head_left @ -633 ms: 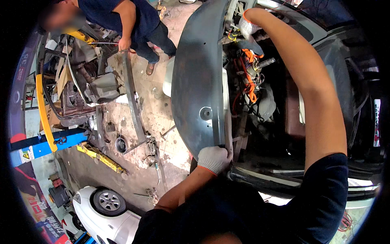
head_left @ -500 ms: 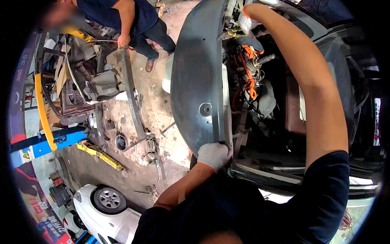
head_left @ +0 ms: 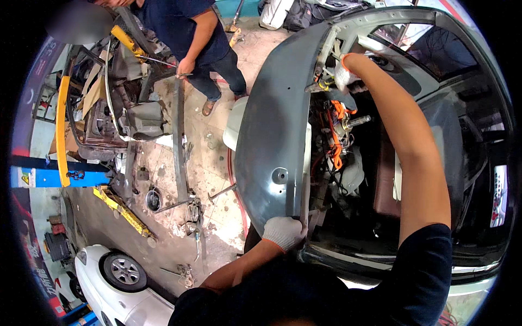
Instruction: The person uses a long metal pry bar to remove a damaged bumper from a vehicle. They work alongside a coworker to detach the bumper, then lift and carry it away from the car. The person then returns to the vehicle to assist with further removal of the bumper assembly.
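Observation:
A long, curved, dark grey car body panel [head_left: 266, 130] lies across the front of a stripped car shell. My left hand [head_left: 284, 232], in a white knit glove, is closed on the panel's near end by its inner edge. Stretched far forward, my gloved right hand [head_left: 346, 77] is curled beside the panel's far end, inside the opening. Its fingers are largely hidden, and what they grip cannot be made out. A small yellow-and-black object [head_left: 325, 84] shows right next to it. Below lie orange straps or cables [head_left: 337, 146] and a metal shaft [head_left: 359, 121].
A co-worker [head_left: 190, 49] stands at the far left, holding a thin rod near a metal beam [head_left: 180, 141]. Scrap car parts [head_left: 103, 119], a yellow bar [head_left: 63, 130], a blue lift arm [head_left: 70, 176] and a white car [head_left: 119, 288] stand left. A brown seat [head_left: 387, 185] sits inside the shell.
My view has shifted, so the panel and shell sit farther right and lower. Both hands keep their places at the panel's ends. The co-worker has straightened slightly.

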A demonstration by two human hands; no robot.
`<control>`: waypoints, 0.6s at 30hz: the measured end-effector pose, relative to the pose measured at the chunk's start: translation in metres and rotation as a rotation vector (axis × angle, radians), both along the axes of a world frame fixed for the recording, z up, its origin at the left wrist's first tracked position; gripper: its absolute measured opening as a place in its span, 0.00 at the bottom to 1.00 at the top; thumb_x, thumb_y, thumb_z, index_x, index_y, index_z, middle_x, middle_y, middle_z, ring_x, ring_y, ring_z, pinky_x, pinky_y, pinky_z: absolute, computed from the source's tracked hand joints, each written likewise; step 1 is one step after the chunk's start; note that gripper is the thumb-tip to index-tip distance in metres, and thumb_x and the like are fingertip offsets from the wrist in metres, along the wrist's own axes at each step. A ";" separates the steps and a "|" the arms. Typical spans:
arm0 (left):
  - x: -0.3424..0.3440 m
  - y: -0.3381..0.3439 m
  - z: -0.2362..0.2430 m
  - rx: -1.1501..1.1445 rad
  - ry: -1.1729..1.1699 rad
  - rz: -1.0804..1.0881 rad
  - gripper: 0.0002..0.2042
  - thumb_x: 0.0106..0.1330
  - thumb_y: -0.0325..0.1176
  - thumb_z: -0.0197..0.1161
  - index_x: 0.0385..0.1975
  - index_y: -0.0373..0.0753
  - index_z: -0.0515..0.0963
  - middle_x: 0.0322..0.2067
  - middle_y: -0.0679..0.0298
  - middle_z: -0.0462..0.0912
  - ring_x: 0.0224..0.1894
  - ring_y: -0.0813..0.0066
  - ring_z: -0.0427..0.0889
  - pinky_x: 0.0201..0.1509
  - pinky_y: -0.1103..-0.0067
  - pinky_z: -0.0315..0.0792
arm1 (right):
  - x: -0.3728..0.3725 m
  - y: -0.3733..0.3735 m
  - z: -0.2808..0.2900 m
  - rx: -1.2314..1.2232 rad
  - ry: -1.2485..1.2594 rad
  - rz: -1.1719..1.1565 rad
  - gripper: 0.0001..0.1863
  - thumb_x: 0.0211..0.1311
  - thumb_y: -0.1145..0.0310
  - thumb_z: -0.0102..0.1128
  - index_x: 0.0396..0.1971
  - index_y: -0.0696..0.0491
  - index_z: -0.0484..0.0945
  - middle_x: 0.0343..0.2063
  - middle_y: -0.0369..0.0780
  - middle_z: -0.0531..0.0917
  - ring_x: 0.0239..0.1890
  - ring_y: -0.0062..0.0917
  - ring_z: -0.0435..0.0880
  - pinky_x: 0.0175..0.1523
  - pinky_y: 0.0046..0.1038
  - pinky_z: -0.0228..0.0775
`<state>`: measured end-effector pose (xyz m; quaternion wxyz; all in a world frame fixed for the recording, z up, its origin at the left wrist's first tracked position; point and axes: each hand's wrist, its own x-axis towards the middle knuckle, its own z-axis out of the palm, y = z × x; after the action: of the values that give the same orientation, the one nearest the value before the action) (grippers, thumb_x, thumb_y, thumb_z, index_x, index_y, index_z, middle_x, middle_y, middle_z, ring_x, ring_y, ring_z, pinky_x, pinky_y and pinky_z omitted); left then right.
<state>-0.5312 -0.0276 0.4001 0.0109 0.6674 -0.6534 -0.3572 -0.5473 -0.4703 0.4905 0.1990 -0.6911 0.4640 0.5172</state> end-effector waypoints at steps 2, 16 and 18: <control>-0.001 0.003 -0.006 -0.032 -0.004 0.002 0.26 0.66 0.49 0.47 0.13 0.36 0.79 0.16 0.52 0.79 0.21 0.52 0.80 0.28 0.62 0.75 | 0.003 0.005 0.004 0.019 0.031 0.044 0.09 0.50 0.70 0.55 0.16 0.56 0.71 0.18 0.42 0.75 0.20 0.30 0.73 0.30 0.34 0.66; 0.001 0.000 -0.002 0.027 -0.016 -0.038 0.27 0.65 0.51 0.47 0.16 0.35 0.80 0.17 0.52 0.79 0.21 0.53 0.81 0.26 0.62 0.76 | -0.003 0.011 0.008 -0.073 -0.269 -0.058 0.53 0.49 0.27 0.48 0.68 0.48 0.51 0.67 0.44 0.55 0.63 0.34 0.60 0.60 0.39 0.61; 0.001 -0.002 -0.001 0.029 -0.018 -0.052 0.27 0.65 0.51 0.47 0.16 0.35 0.80 0.17 0.52 0.80 0.21 0.53 0.81 0.27 0.62 0.76 | -0.014 0.002 -0.006 -0.199 -0.389 0.025 0.50 0.51 0.27 0.44 0.67 0.48 0.54 0.66 0.46 0.57 0.65 0.38 0.59 0.64 0.39 0.55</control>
<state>-0.5301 -0.0293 0.3989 -0.0138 0.6534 -0.6653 -0.3609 -0.5617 -0.4687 0.4842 0.2092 -0.8000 0.4567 0.3281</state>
